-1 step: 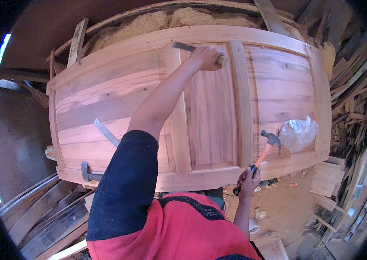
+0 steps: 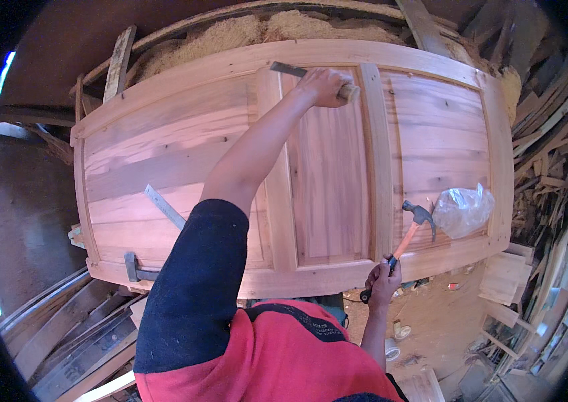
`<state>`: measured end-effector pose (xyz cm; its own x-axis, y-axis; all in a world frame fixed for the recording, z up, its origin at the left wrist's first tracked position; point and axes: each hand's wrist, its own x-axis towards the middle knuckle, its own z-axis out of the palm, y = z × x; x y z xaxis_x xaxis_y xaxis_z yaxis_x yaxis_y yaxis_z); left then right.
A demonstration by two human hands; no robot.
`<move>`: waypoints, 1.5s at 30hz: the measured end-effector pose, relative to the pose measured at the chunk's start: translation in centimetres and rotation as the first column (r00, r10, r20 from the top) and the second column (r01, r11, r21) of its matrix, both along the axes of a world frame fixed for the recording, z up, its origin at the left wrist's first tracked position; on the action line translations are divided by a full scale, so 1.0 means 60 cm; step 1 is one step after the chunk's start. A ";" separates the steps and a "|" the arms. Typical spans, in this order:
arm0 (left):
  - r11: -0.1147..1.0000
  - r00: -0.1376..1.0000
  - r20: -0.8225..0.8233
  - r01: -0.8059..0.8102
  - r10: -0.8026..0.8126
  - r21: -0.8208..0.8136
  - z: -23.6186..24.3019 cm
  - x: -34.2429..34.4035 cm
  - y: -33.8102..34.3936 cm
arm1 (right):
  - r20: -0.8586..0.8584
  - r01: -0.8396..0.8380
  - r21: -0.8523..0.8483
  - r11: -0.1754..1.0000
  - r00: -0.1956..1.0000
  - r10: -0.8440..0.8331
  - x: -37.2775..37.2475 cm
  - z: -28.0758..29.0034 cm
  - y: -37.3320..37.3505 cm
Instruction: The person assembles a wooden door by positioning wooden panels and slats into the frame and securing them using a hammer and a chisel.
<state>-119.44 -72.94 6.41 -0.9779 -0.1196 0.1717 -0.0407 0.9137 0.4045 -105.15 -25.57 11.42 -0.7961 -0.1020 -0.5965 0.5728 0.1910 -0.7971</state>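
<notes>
My left hand is closed around the wooden handle of a chisel, over the far part of a large panelled wooden door. The chisel lies roughly level, its dark blade pointing left and the handle's end sticking out on the right. Whether the blade touches the wood I cannot tell. Near the door's front edge, my right hand grips the dark lower handle of a claw hammer. The hammer's head is up and away from me, beside a crumpled clear plastic bag on the right panel.
A metal ruler lies on the left panel, partly behind my sleeve. A metal clamp sits at the door's front left. Wood shavings are heaped behind. Timber offcuts pile up at right; boards lie at lower left.
My left hand and the chisel have shifted very slightly to the right. The right hand and the hammer are almost where they were.
</notes>
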 end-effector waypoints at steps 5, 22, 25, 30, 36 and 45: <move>0.997 1.000 0.027 0.010 -0.012 0.074 -0.038 -0.032 -0.065 | 0.014 -0.086 -0.016 0.996 0.996 0.087 -0.007 -0.005 -0.096; 0.984 0.996 0.032 0.082 -0.088 0.156 -0.077 -0.040 -0.107 | -0.075 -0.065 -0.064 0.996 0.995 0.060 -0.091 -0.008 -0.279; 0.984 0.996 0.028 0.074 -0.080 0.160 -0.079 -0.039 -0.105 | -0.184 -0.009 -0.094 0.996 0.983 -0.009 -0.122 0.003 -0.308; 0.983 0.993 0.050 0.102 -0.111 0.155 -0.065 -0.032 -0.104 | -0.201 0.076 -0.191 0.979 0.973 -0.115 -0.142 0.020 -0.341; 0.980 0.986 0.002 0.163 -0.164 0.114 -0.078 -0.028 -0.105 | -0.212 0.120 -0.222 0.968 0.963 -0.168 -0.144 0.009 -0.357; 0.984 0.990 0.031 0.135 -0.139 0.117 -0.075 -0.036 -0.092 | -0.179 0.179 -0.184 0.966 0.961 -0.212 -0.066 -0.130 -0.534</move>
<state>-121.62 -78.43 1.92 -0.9920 -0.0010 0.1263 0.0638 0.8594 0.5073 -109.09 -57.60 3.61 -0.9097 -0.0154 -0.4151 0.4153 -0.0520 -0.9082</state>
